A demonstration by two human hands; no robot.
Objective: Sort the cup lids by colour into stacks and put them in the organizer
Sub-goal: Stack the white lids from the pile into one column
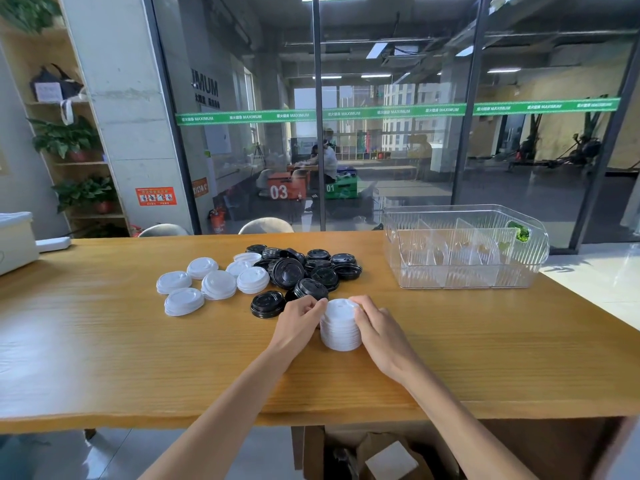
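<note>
Glass partitions back a long wooden bench (104, 341) where the left hand (299, 318) and right hand (377, 327) are cupped on either side of a white stack (340, 327), squaring it at the near centre. Stacking white looks like the step in hand; next, judging by the layout, more loose white lids (214, 282), about eight to the far left, need gathering onto it. Roughly a dozen black lids (304, 270) lie heaped just beyond the hands, and one clear organizer (464, 247) waits far right.
</note>
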